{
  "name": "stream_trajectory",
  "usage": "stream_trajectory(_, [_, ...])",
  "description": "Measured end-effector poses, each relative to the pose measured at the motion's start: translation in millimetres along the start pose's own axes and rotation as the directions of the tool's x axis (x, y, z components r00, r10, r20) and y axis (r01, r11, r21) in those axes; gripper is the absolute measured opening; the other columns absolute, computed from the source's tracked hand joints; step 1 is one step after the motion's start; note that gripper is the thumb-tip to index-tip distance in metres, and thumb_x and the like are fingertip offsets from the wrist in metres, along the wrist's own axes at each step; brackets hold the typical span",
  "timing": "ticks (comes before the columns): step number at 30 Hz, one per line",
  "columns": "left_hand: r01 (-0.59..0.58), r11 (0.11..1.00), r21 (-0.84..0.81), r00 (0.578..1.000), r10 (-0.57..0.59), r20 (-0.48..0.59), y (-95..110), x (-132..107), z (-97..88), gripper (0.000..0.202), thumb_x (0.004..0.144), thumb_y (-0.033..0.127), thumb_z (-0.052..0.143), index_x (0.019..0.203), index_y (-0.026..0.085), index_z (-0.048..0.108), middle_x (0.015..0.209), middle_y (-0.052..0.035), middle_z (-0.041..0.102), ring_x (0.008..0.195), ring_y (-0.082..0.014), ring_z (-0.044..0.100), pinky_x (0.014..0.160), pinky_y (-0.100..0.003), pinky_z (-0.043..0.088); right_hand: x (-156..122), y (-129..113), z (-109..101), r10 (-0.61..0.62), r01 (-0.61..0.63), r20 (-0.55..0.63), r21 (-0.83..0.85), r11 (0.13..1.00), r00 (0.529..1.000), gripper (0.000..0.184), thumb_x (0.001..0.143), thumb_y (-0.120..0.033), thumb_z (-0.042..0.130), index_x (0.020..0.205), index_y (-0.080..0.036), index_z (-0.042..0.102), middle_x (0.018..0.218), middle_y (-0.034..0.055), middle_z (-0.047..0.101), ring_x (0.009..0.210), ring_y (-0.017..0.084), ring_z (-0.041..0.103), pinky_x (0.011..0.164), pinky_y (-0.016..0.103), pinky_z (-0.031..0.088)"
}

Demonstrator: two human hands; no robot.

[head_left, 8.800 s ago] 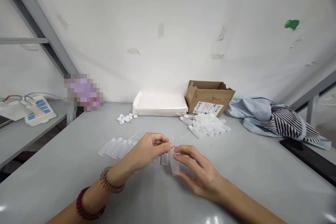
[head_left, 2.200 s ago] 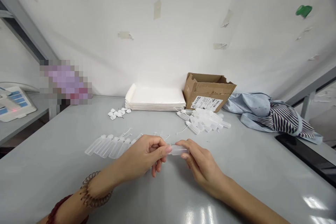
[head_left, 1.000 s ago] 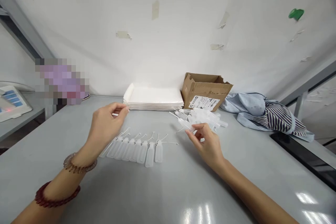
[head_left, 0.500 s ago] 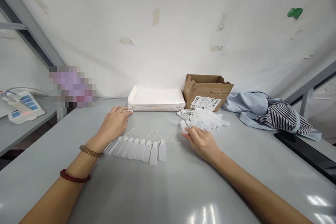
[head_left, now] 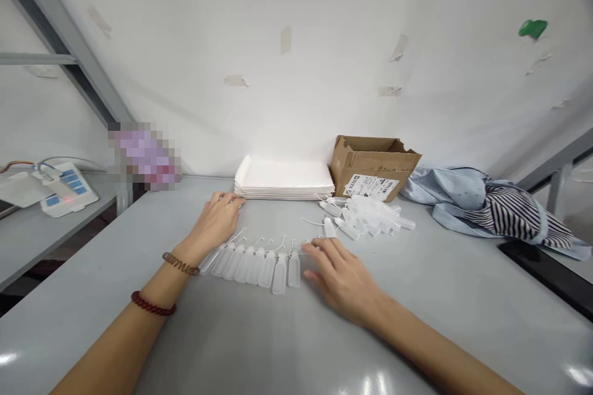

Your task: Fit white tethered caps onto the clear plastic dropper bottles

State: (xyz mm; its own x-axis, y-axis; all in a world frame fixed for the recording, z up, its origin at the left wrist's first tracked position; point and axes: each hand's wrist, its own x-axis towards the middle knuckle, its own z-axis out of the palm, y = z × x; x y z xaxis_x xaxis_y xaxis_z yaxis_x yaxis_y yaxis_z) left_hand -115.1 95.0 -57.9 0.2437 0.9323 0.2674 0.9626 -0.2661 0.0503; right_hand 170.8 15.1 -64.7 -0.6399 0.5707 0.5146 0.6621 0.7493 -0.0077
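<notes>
Several translucent plastic tags with white strings (head_left: pixel 254 264) lie in a row on the grey table, their strings pointing away from me. My left hand (head_left: pixel 220 217) rests palm down behind the left part of the row, fingers stretched out, tips by the front left corner of a stack of white padded envelopes (head_left: pixel 285 182). My right hand (head_left: pixel 340 274) hovers low at the row's right end, fingers apart and holding nothing visible, fingertips near the last tag's string. A single tag (head_left: pixel 329 228) lies just beyond it, beside a loose pile of similar tags (head_left: pixel 370 213).
An open cardboard box (head_left: pixel 375 166) stands behind the pile, against the wall. On the right lie a light blue and striped cloth item (head_left: pixel 495 203) and a black flat object (head_left: pixel 546 274). At far left, a white device with blue keys (head_left: pixel 69 188) sits on another table.
My right hand has come away from the pile toward me, its fingers spreading. The tag it was touching now lies free. My left hand stays by the envelopes. The view has shifted slightly left.
</notes>
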Motion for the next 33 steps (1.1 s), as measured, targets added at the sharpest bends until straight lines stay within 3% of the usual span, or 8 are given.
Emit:
stream_trajectory(3, [-0.006,1.000,0.001,1.000,0.006,0.016,3,0,0.2,0.034,0.085,0.017,0.038,0.107,0.018,0.065,0.119,-0.0108,0.060,0.106,-0.0313,0.048,0.082,-0.044,0.043,4,-17,-2,-0.069,0.058,0.120,0.095,0.994,0.990,0.048,0.090,-0.038,0.048,0.126,-0.007,0.044,0.127,0.0216,0.050,0.120,0.033,0.043,0.093,0.050,0.044])
stream_trajectory(5, [-0.004,1.000,0.004,1.000,0.004,0.027,4,1,-0.4,0.034,0.085,0.017,0.038,0.105,0.017,0.065,0.115,-0.0118,0.062,0.104,-0.0323,0.050,0.080,-0.044,0.043,6,-22,-3,-0.053,0.029,0.190,0.127,0.991,0.980,0.056,0.088,-0.042,0.050,0.129,-0.005,0.041,0.134,0.0226,0.044,0.127,0.036,0.035,0.098,0.054,0.040])
stream_trajectory(10, [-0.015,1.000,-0.008,0.999,0.015,0.050,1,2,-1.7,0.034,0.085,0.016,0.036,0.102,0.015,0.066,0.107,-0.0123,0.066,0.100,-0.0317,0.053,0.079,-0.043,0.044,8,-19,0,0.042,-0.096,0.205,0.259,0.961,0.978,0.066,0.084,-0.045,0.055,0.133,-0.006,0.035,0.132,0.0231,0.045,0.125,0.035,0.037,0.099,0.057,0.037])
stream_trajectory(14, [-0.024,1.000,-0.018,0.999,0.025,0.047,-7,4,-1.8,0.034,0.084,0.017,0.038,0.107,0.013,0.063,0.111,-0.0119,0.064,0.102,-0.0296,0.053,0.083,-0.040,0.043,15,-13,1,0.103,-0.164,0.173,0.383,0.909,0.979,0.070,0.077,-0.046,0.065,0.129,-0.007,0.040,0.125,0.0216,0.048,0.119,0.032,0.042,0.097,0.051,0.040])
stream_trajectory(19, [-0.020,1.000,-0.001,0.999,0.020,0.046,-13,4,-1.7,0.033,0.082,0.016,0.040,0.106,0.011,0.064,0.104,-0.0132,0.066,0.097,-0.0287,0.055,0.085,-0.041,0.042,29,-5,-4,0.105,-0.249,0.307,0.479,0.842,0.946,0.077,0.065,-0.044,0.076,0.127,-0.013,0.042,0.120,0.0157,0.052,0.116,0.030,0.044,0.097,0.048,0.039])
stream_trajectory(25, [-0.004,1.000,-0.007,0.999,0.004,0.040,-17,4,1.2,0.030,0.083,0.018,0.044,0.103,0.012,0.065,0.101,-0.0127,0.067,0.095,-0.0290,0.055,0.084,-0.040,0.042,40,0,-8,0.114,-0.356,0.441,0.519,0.777,0.890,0.060,0.069,-0.038,0.075,0.119,-0.014,0.050,0.112,0.0122,0.055,0.113,0.027,0.045,0.096,0.044,0.040])
stream_trajectory(33, [0.006,1.000,-0.003,0.999,-0.006,0.049,-17,4,2.5,0.029,0.083,0.017,0.044,0.101,0.012,0.065,0.098,-0.0127,0.068,0.094,-0.0304,0.054,0.083,-0.040,0.042,36,2,0,0.130,-0.312,0.354,0.525,0.792,0.926,0.057,0.065,-0.035,0.079,0.113,-0.017,0.054,0.112,0.0110,0.057,0.111,0.027,0.047,0.098,0.047,0.037])
